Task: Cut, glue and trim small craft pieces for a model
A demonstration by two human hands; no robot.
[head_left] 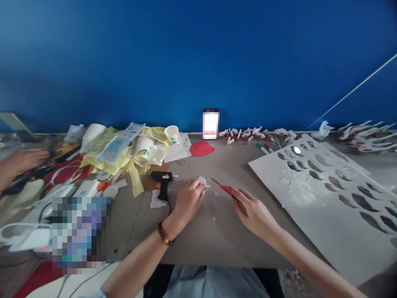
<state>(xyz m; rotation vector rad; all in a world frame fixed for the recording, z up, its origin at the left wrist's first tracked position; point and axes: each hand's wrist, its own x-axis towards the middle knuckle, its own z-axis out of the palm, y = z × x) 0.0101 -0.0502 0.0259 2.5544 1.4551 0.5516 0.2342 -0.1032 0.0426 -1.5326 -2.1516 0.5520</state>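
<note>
My left hand [190, 198] rests on the grey table [214, 236] with its fingers curled on a small white foam piece [203, 181]. My right hand [252, 209] grips a red-handled craft knife [223, 189], its blade tip pointing left toward the white piece, a little apart from it. A black glue gun [163, 182] stands just left of my left hand, on a scrap of white paper. Tiny white crumbs lie on the table between and below my hands. A bead bracelet is on my left wrist.
A large white foam sheet [328, 194] with several leaf-shaped cut-outs lies at right. Yellow bags, paper cups [172, 134] and a red foam shape [201, 148] clutter the back left. A phone [211, 123] leans on the blue wall. Another person's hand [21, 159] is at far left.
</note>
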